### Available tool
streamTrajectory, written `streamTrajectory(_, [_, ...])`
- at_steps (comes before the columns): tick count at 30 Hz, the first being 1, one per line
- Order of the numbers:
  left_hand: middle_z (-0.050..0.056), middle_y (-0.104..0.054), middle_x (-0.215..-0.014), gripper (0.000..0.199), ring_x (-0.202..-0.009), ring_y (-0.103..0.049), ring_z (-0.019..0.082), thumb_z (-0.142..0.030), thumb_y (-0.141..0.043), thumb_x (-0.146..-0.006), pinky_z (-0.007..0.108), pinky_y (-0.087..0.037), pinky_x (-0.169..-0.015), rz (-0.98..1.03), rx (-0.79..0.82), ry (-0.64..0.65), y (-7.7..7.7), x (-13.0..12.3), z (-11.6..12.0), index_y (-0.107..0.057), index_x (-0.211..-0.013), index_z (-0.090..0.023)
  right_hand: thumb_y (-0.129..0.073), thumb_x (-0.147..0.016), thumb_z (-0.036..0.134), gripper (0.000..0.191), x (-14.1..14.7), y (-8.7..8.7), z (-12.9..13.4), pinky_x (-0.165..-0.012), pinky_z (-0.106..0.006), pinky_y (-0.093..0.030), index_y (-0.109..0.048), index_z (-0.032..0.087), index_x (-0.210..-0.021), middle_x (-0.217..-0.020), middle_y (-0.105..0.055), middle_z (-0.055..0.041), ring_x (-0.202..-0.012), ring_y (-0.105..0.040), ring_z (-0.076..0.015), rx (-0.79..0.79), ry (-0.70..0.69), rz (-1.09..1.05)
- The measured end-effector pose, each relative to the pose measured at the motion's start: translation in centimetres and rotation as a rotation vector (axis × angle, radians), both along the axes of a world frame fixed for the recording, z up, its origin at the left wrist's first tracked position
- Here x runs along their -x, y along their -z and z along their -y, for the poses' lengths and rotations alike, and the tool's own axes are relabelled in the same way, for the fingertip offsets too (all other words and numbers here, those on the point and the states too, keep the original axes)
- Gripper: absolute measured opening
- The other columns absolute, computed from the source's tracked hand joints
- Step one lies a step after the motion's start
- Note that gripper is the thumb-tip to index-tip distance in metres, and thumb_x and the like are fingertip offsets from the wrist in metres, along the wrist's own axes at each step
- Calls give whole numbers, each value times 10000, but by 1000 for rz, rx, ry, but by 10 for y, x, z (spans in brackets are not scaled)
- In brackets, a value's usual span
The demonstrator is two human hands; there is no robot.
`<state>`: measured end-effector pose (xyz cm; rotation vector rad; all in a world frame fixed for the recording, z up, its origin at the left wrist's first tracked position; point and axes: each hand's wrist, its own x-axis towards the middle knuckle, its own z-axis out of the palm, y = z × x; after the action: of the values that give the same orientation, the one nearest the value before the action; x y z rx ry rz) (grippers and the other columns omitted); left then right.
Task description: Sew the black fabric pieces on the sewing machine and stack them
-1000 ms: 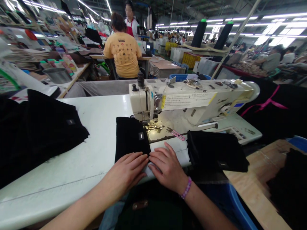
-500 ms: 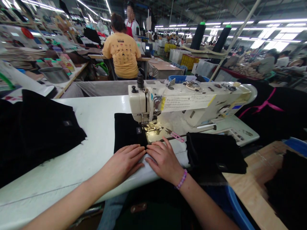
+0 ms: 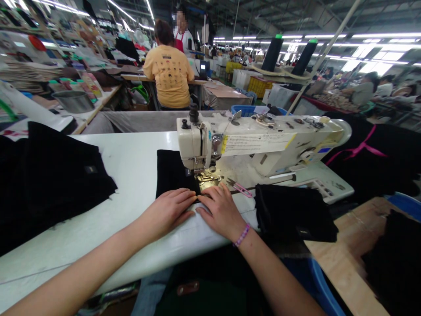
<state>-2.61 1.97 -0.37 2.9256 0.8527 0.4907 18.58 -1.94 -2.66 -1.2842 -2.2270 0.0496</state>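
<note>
A black fabric piece (image 3: 171,173) lies on the white table with its right edge under the needle area of the sewing machine (image 3: 243,136). My left hand (image 3: 173,210) rests on the fabric's near edge, fingers together and pressed on the cloth. Beside it my right hand (image 3: 222,210) touches the near right corner of the cloth, its fingertips meeting those of my left hand. Its fingers lean on the cloth and the machine bed, partly spread. Pink-handled thread snips (image 3: 241,188) lie on the bed just right of my right hand.
A black fabric pile (image 3: 66,166) covers the table's left side. Folded black cloth (image 3: 292,210) sits at the right edge, near a wooden board (image 3: 355,228). A person in a yellow shirt (image 3: 169,70) sits beyond the machine.
The black fabric and both hands have moved forward, away from me, toward the machine. The small label on the fabric has passed beside the presser foot.
</note>
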Motion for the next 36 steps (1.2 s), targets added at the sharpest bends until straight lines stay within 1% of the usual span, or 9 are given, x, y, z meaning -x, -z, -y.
streamTrajectory(4, [133, -720, -1202, 359, -1151, -655, 268, -369, -476, -1005, 432, -549, -971, -23, -15, -19, 0, 0, -8, -695, -1198, -159, -670, -931, 335, 216, 2, -2, -7, -1132, -551, -349, -710, 208, -1102, -1040, -659, -71, -1041, -577, -250, 7, 27, 10])
streamTrajectory(6, [131, -717, -1211, 370, -1157, -650, 266, -383, -470, -1008, 428, -542, -981, -45, -24, -31, 1, 1, -12, -690, -1196, -154, -663, -935, 335, 205, 3, -2, -11, -1126, -553, -355, -715, 212, -1090, -1019, -651, -72, -1028, -572, -250, 9, 33, 14])
streamTrajectory(12, [130, -708, -1228, 359, -1145, -651, 255, -380, -491, -1000, 425, -539, -984, -33, 1, -44, 1, 2, -25, -685, -1202, -155, -657, -938, 347, 224, 6, -2, -21, -1136, -541, -344, -707, 216, -1114, -1001, -639, -66, -1029, -558, -256, 7, 56, 47])
streamTrajectory(17, [130, -712, -1196, 387, -1119, -656, 245, -416, -462, -1009, 398, -548, -962, -23, -12, -40, -2, 1, -34, -690, -1183, -156, -626, -957, 370, 233, 10, -6, -28, -1095, -529, -374, -706, 219, -1116, -994, -639, -77, -1022, -553, -264, 21, 92, 91])
streamTrajectory(21, [137, -701, -1213, 389, -1126, -651, 263, -400, -450, -1010, 422, -547, -968, -45, -4, -50, 0, 2, -44, -680, -1197, -147, -605, -969, 392, 254, 11, -9, -30, -1101, -524, -350, -695, 226, -1139, -1015, -636, -76, -1037, -543, -262, 53, 108, 125])
streamTrajectory(24, [135, -695, -1219, 380, -1128, -647, 265, -383, -445, -1012, 419, -542, -978, -54, -10, -45, 1, 3, -51, -679, -1193, -145, -603, -970, 396, 250, 10, -9, -29, -1119, -512, -322, -692, 232, -1137, -1020, -630, -69, -1046, -534, -254, 67, 116, 130])
streamTrajectory(30, [120, -697, -1196, 374, -1114, -644, 251, -396, -442, -1012, 389, -539, -974, -31, -20, -18, 0, 4, -64, -683, -1180, -164, -620, -959, 396, 255, 8, -11, -19, -1126, -508, -316, -695, 236, -1143, -1000, -621, -63, -1031, -528, -249, 68, 113, 106])
streamTrajectory(33, [113, -698, -1196, 373, -1112, -642, 246, -397, -439, -1013, 392, -533, -980, -16, -9, -29, 1, 5, -67, -678, -1195, -177, -631, -952, 394, 258, 7, -11, -10, -1121, -514, -329, -699, 226, -1136, -990, -616, -63, -1008, -531, -246, 80, 109, 90])
streamTrajectory(36, [125, -687, -1223, 389, -1135, -632, 252, -388, -429, -1017, 402, -527, -994, -15, -10, -40, 4, 6, -66, -663, -1226, -158, -637, -948, 391, 273, 8, -8, -1, -1115, -519, -342, -690, 217, -1152, -993, -610, -62, -1004, -531, -247, 86, 110, 70])
